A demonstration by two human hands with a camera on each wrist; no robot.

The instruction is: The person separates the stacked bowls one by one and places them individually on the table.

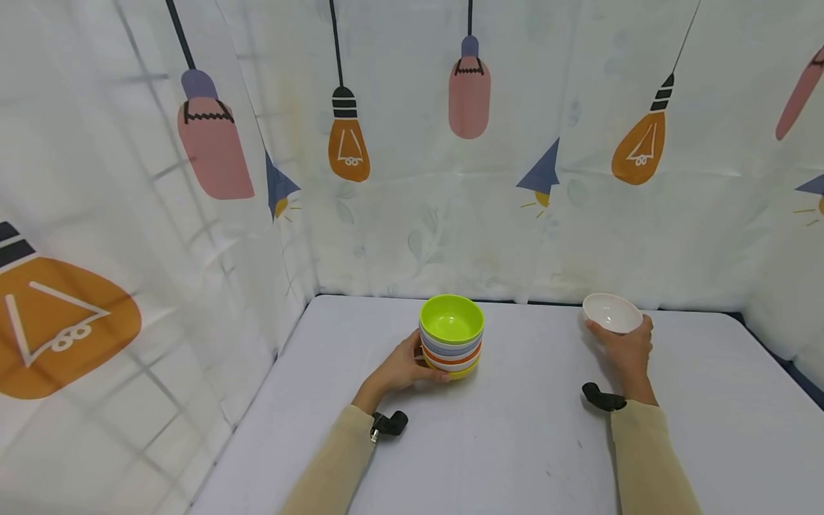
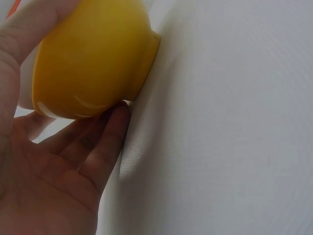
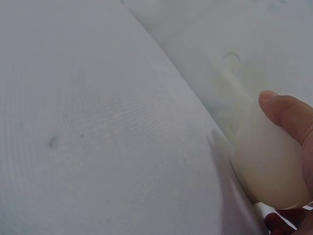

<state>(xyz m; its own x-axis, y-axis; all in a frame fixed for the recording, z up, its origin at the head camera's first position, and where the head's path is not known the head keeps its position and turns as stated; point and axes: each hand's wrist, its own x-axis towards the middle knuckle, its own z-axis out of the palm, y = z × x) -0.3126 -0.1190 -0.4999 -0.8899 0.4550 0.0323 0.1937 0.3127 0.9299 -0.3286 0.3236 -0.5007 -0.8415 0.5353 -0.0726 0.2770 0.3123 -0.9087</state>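
Note:
A stack of several nested bowls [image 1: 453,349] stands on the table, a lime-green bowl [image 1: 453,318] on top and a yellow bowl [image 2: 93,58] at the bottom. White, grey-blue and orange-red rims show between them. My left hand [image 1: 400,365] grips the stack low from the left, thumb across its front and fingers behind and under the yellow bowl's side. To the right, near the table's back edge, my right hand [image 1: 631,350] holds a white bowl [image 1: 610,312], slightly tilted, thumb at its rim in the right wrist view. The right fingertips are partly hidden by the bowl.
A white-covered table [image 1: 502,443] spreads out under both arms. Behind it hangs a pale curtain [image 1: 399,236] printed with lamps, which continues along the left side. Black camera mounts [image 1: 604,398] sit on both wrists.

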